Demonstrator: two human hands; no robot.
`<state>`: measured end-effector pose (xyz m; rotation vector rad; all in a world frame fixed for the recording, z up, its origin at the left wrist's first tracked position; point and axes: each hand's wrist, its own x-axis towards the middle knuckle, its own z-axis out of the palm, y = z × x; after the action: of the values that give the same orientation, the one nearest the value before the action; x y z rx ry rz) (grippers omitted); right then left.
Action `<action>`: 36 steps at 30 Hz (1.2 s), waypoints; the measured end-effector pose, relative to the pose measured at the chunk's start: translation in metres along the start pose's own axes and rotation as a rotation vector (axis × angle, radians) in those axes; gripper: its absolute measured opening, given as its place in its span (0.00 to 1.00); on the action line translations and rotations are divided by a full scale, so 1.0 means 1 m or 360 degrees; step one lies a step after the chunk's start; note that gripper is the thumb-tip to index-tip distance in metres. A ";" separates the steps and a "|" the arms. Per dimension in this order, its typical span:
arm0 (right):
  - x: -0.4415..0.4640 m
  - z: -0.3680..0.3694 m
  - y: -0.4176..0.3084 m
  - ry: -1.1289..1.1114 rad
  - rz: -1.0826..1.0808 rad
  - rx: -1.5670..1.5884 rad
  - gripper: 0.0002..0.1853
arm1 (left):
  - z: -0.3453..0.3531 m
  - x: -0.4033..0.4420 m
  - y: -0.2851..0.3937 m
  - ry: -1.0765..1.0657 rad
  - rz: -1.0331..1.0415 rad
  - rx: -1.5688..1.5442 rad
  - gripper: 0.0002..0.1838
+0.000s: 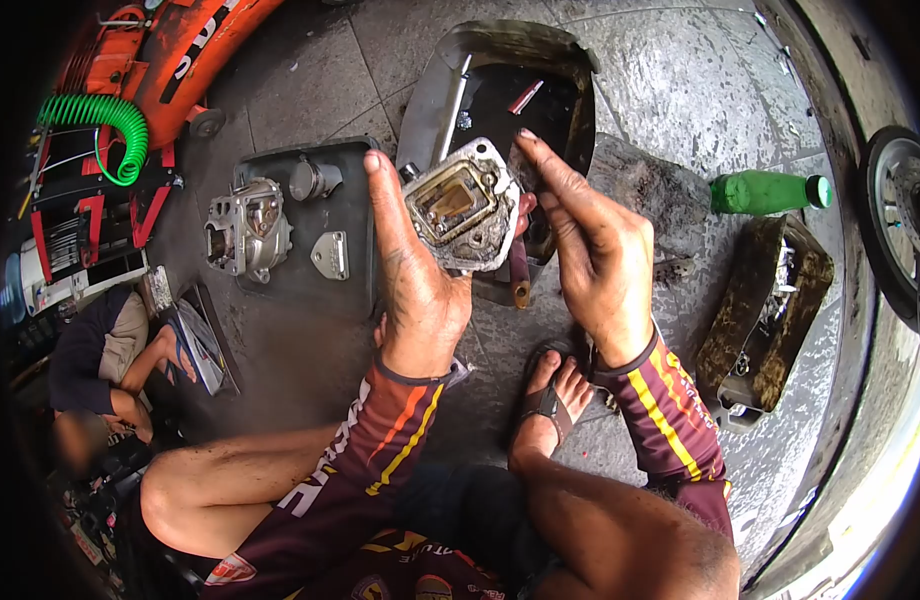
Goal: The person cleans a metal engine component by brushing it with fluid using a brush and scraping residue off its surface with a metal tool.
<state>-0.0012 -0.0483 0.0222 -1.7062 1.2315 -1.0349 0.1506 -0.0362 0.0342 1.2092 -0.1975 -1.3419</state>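
A metal engine part [467, 207] with a rectangular opening and a grimy flange face is held up in the middle. My left hand [417, 280] supports it from the left, thumb pointing up beside it and the other fingers hidden behind. On the right, my right hand [600, 250] has its fingers stretched upward near the part's right edge; whether they touch it is unclear. A grey tray [325, 285] at the left bears a second metal engine part [248, 230], a piston [313, 180] and a small metal plate [330, 256].
Beyond the part stands a dirty metal basin [443, 75]. At the right are a green bottle [770, 192], a grimy open container [758, 330] and a wheel [895, 220]. Another person [110, 350] sits at the left, near an orange machine [195, 60] with a green coiled hose [130, 125].
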 end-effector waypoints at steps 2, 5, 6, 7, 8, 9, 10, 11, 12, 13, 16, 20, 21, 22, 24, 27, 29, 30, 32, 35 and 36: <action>0.002 -0.001 0.001 0.0051 -0.0034 0.0102 0.22 | 0.003 -0.002 0.004 -0.0094 0.0008 0.0000 0.48; 0.001 0.001 0.000 0.0076 -0.0107 0.0142 0.21 | -0.001 0.003 0.002 -0.0021 0.0103 0.0081 0.49; 0.002 -0.002 -0.002 0.0074 -0.0103 0.0177 0.21 | 0.000 0.004 0.002 -0.0001 0.0081 0.0045 0.49; 0.003 -0.003 -0.002 0.0074 -0.0102 0.0177 0.21 | 0.001 0.004 0.002 -0.0001 0.0079 0.0045 0.49; 0.005 -0.004 -0.002 0.0067 -0.0129 0.0147 0.21 | 0.003 0.002 0.004 -0.0022 0.0080 0.0075 0.50; 0.005 -0.005 -0.001 0.0059 -0.0155 0.0116 0.21 | 0.004 0.001 0.004 -0.0043 0.0079 0.0104 0.51; 0.003 -0.005 -0.001 0.0058 -0.0147 0.0114 0.21 | 0.003 0.001 0.003 -0.0041 0.0071 0.0105 0.51; 0.003 -0.005 -0.001 0.0008 -0.0116 0.0059 0.21 | 0.002 0.002 0.004 -0.0029 0.0034 0.0110 0.51; 0.004 -0.005 0.000 -0.0044 -0.0090 0.0007 0.21 | 0.001 0.002 0.005 -0.0016 0.0002 0.0113 0.51; 0.004 -0.005 0.000 -0.0044 -0.0092 0.0009 0.21 | 0.001 0.002 0.005 -0.0016 0.0005 0.0115 0.51; 0.002 -0.007 0.000 -0.0065 -0.0070 0.0067 0.21 | 0.003 -0.002 0.007 -0.0144 -0.0115 0.0063 0.51; 0.003 -0.007 0.000 0.0036 -0.0147 0.0143 0.22 | 0.009 -0.005 0.010 -0.0228 -0.0093 0.0129 0.46; 0.003 -0.006 0.000 0.0075 -0.0207 0.0095 0.23 | 0.008 -0.004 0.010 -0.0223 -0.0089 0.0130 0.46; 0.001 -0.006 -0.001 -0.0028 -0.0128 0.0078 0.22 | 0.007 -0.003 0.009 -0.0203 -0.0077 0.0113 0.45; -0.002 -0.002 0.002 -0.0006 -0.0140 0.0015 0.24 | 0.006 -0.003 0.009 -0.0182 -0.0056 0.0090 0.44; -0.012 0.001 0.002 -0.0022 -0.0149 -0.0061 0.33 | 0.004 -0.003 0.004 -0.0137 -0.0026 0.0112 0.43; -0.019 0.006 0.003 -0.0029 -0.0133 -0.0093 0.36 | 0.000 0.004 -0.005 0.0207 0.0160 -0.0018 0.39; -0.020 0.008 0.007 -0.0004 -0.0154 -0.0039 0.35 | -0.004 0.004 -0.006 0.0162 0.0128 -0.0007 0.42; -0.021 0.007 0.008 -0.0060 -0.0116 -0.0072 0.34 | -0.008 0.004 -0.007 0.0149 0.0083 -0.0026 0.43; -0.025 0.004 -0.002 -0.0163 -0.0028 -0.0105 0.27 | -0.007 0.005 -0.005 0.0140 -0.0014 -0.0062 0.47; -0.025 0.005 -0.004 -0.0193 -0.0003 -0.0094 0.25 | -0.008 0.006 -0.006 0.0102 -0.0005 -0.0060 0.47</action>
<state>0.0002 -0.0229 0.0201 -1.7883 1.1935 -0.8902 0.1546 -0.0349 0.0233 1.2194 -0.1246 -1.3025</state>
